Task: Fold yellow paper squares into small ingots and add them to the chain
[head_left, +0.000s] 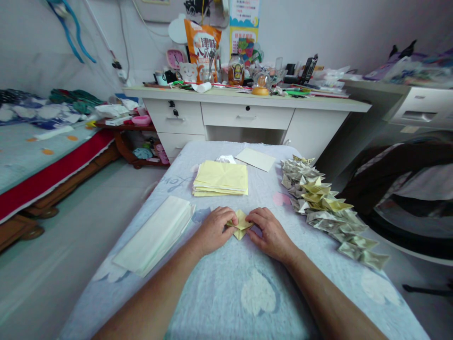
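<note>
A small piece of folded yellow paper [240,225], roughly diamond-shaped with creases, lies low over the cloth between my two hands. My left hand [216,228] pinches its left corner between thumb and fingers. At the opposite corner, my right hand [269,232] grips the paper the same way. Just beyond them rests a stack of yellow paper sheets [221,178]. To the left of my left forearm is a long pile of pale paper [155,235]. On the right, rows of folded paper pieces [323,208], grey and yellow with pointed tips, stand nested together.
A patterned light-blue cloth [212,293] covers the table. Near its far end lie a cream card [256,159] and crumpled white paper [225,159]. Behind stands a white desk [247,113] crowded with jars and a snack bag. A bed [53,156] is at left, a washing machine [417,108] at right.
</note>
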`<state>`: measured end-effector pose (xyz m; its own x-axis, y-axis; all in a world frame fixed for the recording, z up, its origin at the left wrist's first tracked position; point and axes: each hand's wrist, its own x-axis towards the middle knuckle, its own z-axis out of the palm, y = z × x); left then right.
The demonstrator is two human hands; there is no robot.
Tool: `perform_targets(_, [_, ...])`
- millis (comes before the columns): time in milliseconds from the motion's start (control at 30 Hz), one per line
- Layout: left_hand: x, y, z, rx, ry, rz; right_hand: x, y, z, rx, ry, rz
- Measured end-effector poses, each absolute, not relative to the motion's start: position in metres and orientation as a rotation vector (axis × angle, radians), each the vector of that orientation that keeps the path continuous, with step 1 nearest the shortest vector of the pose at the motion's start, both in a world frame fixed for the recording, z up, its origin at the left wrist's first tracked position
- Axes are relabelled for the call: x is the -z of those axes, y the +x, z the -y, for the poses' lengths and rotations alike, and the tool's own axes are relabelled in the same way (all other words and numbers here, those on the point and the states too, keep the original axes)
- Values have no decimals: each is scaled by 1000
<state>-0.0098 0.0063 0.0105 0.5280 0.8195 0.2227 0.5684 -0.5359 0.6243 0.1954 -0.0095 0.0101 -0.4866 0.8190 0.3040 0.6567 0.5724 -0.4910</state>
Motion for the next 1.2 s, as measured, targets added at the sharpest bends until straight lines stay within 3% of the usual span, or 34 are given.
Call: perform_targets(1200, [-1, -16, -13, -643, 2319, -1381, -7, 194, 5, -513, -1531, 2192])
